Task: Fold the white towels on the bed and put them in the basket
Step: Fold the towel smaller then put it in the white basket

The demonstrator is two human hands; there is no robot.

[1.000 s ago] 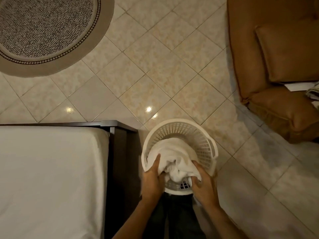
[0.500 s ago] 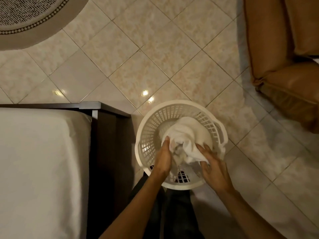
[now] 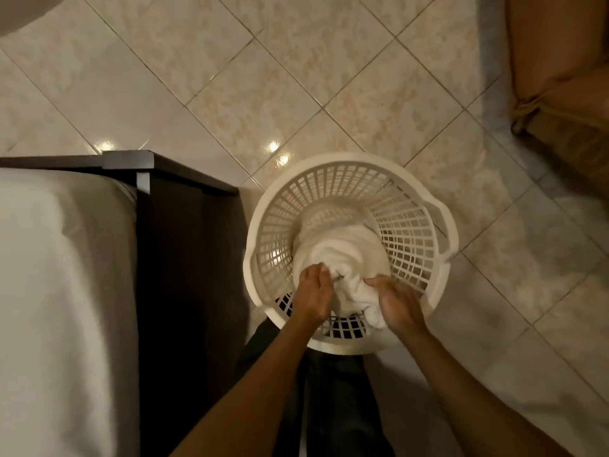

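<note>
A round white plastic basket (image 3: 425, 222) with slatted walls stands on the tiled floor beside the bed's corner. A bundled white towel (image 3: 342, 249) lies inside it, down near the bottom. My left hand (image 3: 311, 293) grips the towel's near left edge inside the basket. My right hand (image 3: 397, 300) holds the near right edge, fingers curled into the cloth. Both forearms reach down from the bottom of the head view. No other towel shows on the bed.
The bed (image 3: 56, 308) with a white sheet fills the left, and its dark wooden frame (image 3: 178, 258) stands right next to the basket. A brown leather sofa (image 3: 560, 70) sits at the upper right. Beige floor tiles (image 3: 263, 77) lie beyond the basket.
The towel has gone from the basket's rim down deep inside, with both hands following it in. The view has tilted down and nearer; the round rug has slid out of sight.
</note>
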